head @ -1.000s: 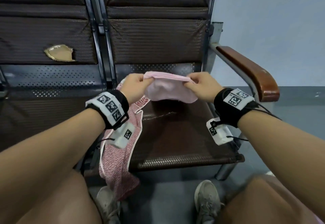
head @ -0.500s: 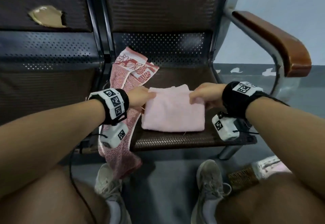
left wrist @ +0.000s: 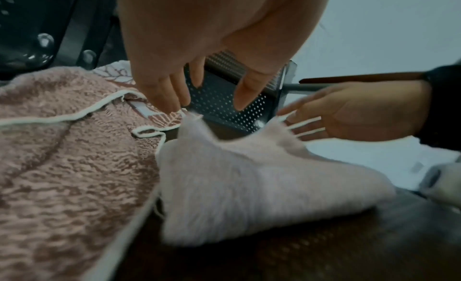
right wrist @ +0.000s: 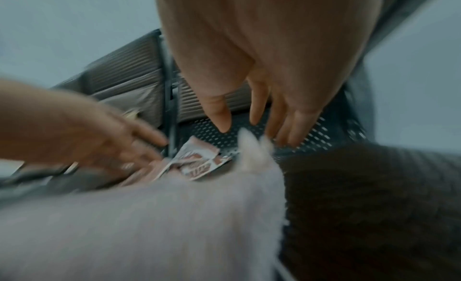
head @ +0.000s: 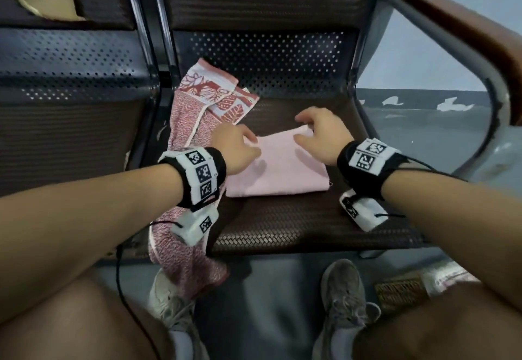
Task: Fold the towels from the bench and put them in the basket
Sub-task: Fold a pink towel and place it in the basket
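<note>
A folded pale pink towel (head: 282,170) lies flat on the brown bench seat (head: 282,227). My left hand (head: 243,147) hovers at its far left corner with fingers straight and apart, holding nothing. My right hand (head: 319,130) is spread over the far right corner, also holding nothing. In the left wrist view the left hand (left wrist: 207,103) sits just above the pink towel (left wrist: 249,176), whose far corners stick up slightly. The right wrist view shows the right hand (right wrist: 252,133) above a raised corner of the pink towel (right wrist: 149,226). A red patterned towel (head: 197,111) lies unfolded to the left and hangs over the seat's front edge.
A woven basket (head: 398,293) stands on the floor at the lower right, partly hidden by my right leg, with something pale inside. A wooden armrest (head: 466,37) on a metal frame bounds the seat's right side. My shoes are on the floor below the seat.
A second ago both hands held the pink towel up in the air. They laid it on the seat, pinching its far corners, and have now let go with fingers spread.
</note>
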The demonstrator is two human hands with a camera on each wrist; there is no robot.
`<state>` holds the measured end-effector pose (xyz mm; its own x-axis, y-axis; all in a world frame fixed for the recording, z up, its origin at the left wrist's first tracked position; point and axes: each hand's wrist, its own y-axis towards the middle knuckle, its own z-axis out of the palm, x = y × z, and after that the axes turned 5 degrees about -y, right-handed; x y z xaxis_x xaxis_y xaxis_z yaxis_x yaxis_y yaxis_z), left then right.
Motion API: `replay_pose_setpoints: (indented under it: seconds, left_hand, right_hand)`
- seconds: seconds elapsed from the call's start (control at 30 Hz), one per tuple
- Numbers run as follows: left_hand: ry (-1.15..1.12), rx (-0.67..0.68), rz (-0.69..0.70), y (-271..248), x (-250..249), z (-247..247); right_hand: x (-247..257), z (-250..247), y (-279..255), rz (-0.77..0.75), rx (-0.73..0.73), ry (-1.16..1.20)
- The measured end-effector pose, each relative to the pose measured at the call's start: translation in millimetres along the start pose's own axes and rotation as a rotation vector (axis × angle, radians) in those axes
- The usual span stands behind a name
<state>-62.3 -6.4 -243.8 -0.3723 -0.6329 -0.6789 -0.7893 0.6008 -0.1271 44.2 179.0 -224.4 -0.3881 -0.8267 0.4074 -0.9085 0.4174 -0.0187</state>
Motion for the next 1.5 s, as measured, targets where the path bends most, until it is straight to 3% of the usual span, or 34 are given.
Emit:
replay_pose_setpoints:
  seconds: [0.07,0.13,0.23,0.47,0.67,0.8,0.93,1.03,1.1,1.2,1.3,1.4,1.5]
  left_hand:
    - [0.046,0.212,0.067,-11.4,5.9,3.5]
    - [0.168,0.405,0.12,-24.5,14.4,7.1]
    - [0.262,0.388,0.138,-37.3,30.0,10.5]
    - [0.216,0.187,0.182,-43.0,23.9,-2.3]
    - [-0.182,0.103,0.057,-52.1,15.6,-9.4]
    - [-0.317,0.083,-0.098,-48.8,16.6,-6.1]
    - [-0.223,-0.053,-0.156,-41.0,16.5,-0.8]
    - [-0.097,-0.152,-0.072,-38.1,13.6,-2.6]
    - [0.011,-0.11,0.038,-37.9,12.3,-1.7]
    - [0.138,0.116,0.107,-41.6,14.8,8.6]
    - [0.229,0.227,0.125,-45.6,24.4,16.6]
    - [0.223,0.222,0.136,-42.4,29.1,15.5]
    - [0.214,0.204,0.117,-34.4,25.3,7.3]
  right_hand:
    - [-1.4,0.8,-15.8,-0.162,0.146,-0.053]
    - [-6.8,2.0,-30.2,-0.206,0.344,-0.169]
    - [-17.8,3.6,-42.3,-0.162,0.538,-0.27]
    - [-18.0,-5.5,-49.7,-0.225,0.322,-0.276]
    - [-27.6,-27.9,-59.1,-0.048,0.156,0.167]
    - [-25.4,-26.8,-55.1,0.09,0.198,0.394]
    - [-24.7,-16.0,-45.7,0.133,0.226,0.281]
    - [-21.8,-5.6,-36.6,0.15,0.156,0.084]
    - [-19.7,1.6,-29.6,0.199,0.147,0.027]
    - [-17.3,4.0,-21.3,0.223,0.082,-0.03]
    - [-5.1,0.7,-21.9,-0.013,0.009,-0.143]
    - [12.3,9.6,-26.9,-0.276,0.226,-0.207]
    - [19.5,22.0,-26.1,-0.251,0.396,-0.291]
